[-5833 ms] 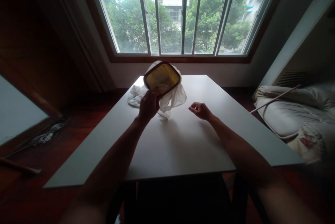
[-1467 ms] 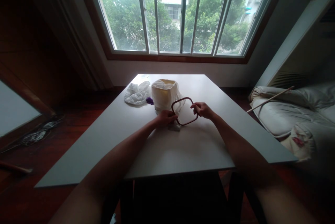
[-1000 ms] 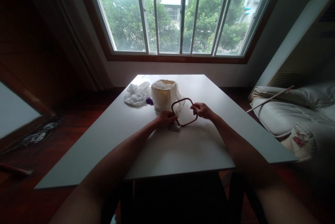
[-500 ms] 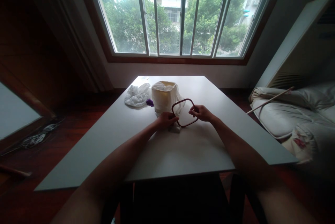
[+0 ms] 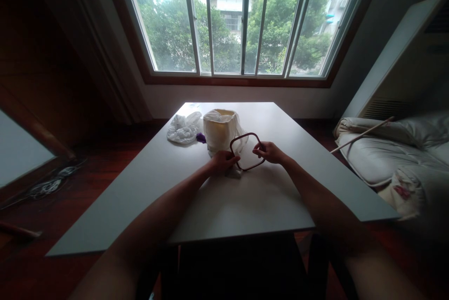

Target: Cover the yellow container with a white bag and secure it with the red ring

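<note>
White and smooth, the table (image 5: 245, 211) spreads from the near side. Above its middle, the left hand (image 5: 221, 161) pinches the left side of a brown ring (image 5: 251, 167) with rounded corners, while the right hand (image 5: 269, 151) has its fingers closed on the right side. Just beyond stands a pale yellow bin (image 5: 218, 136) with a translucent liner. Left of it lie a purple item (image 5: 201, 138) and a crumpled white bag (image 5: 183, 131); far back is a window (image 5: 224, 52).

Both hands (image 5: 222, 161) (image 5: 268, 152) closed (arms outstretched)
</note>
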{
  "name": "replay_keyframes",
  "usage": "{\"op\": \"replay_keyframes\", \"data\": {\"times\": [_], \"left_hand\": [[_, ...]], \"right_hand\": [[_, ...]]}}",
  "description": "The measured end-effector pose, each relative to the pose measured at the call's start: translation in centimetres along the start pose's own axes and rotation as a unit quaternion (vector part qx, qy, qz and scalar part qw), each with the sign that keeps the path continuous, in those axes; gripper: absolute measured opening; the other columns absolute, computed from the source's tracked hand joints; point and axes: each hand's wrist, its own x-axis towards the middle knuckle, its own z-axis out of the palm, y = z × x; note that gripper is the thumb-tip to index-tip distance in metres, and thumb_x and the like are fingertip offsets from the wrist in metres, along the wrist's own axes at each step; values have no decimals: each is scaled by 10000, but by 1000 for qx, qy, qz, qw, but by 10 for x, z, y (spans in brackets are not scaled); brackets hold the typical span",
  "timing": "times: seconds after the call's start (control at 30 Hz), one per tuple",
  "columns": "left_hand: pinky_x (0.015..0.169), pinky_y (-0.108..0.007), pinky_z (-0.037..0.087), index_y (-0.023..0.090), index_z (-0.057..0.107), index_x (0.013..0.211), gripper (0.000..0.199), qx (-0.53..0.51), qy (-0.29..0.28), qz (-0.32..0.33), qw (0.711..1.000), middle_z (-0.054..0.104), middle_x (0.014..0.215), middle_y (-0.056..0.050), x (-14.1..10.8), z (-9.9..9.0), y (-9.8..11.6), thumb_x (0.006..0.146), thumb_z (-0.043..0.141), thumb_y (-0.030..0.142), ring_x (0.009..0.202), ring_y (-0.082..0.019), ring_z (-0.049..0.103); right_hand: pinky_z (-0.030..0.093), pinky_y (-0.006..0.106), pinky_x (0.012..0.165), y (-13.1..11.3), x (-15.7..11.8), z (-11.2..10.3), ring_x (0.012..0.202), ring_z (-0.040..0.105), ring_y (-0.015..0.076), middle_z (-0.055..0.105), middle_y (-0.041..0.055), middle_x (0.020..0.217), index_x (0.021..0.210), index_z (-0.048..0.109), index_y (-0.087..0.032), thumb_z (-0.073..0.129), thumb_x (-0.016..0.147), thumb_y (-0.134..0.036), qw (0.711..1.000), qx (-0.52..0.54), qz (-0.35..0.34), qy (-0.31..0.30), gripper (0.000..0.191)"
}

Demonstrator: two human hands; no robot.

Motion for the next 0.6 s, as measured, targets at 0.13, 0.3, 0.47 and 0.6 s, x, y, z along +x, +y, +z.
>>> {"op": "replay_keyframes", "data": {"times": [0.13,0.3,0.47,0.6], "left_hand": [[512,-248,341,148,633,665,590,14,11,-4,1000,633,611,-33,1,1,-2,826,544,708,537,-118,524],[515,-247,347,149,622,666,589,10,0,-7,1000,633,621,-32,1,0,-1,837,532,706,538,-118,524],[503,-251,340,147,632,672,555,11,-15,-15,1000,645,629,-38,0,-1,1,854,532,662,526,-116,522],[515,-252,352,146,658,701,545,13,-24,-10,1000,671,662,-46,0,-1,0,855,530,654,549,-128,549]], "right_hand": [[481,237,570,-1,0,0,606,637,148,693,55,682,890,670,-138,639,855,-455,1000,-2,-4,-6,320],[442,221,519,-2,-1,-2,547,582,118,690,54,679,825,656,-142,587,884,-538,1000,3,-1,-9,405],[404,222,429,6,0,-5,454,522,95,691,55,693,831,664,-142,541,889,-636,999,39,22,-22,512],[404,217,417,9,0,-8,443,511,89,679,50,679,866,675,-136,557,884,-642,998,52,26,-35,520]]}}
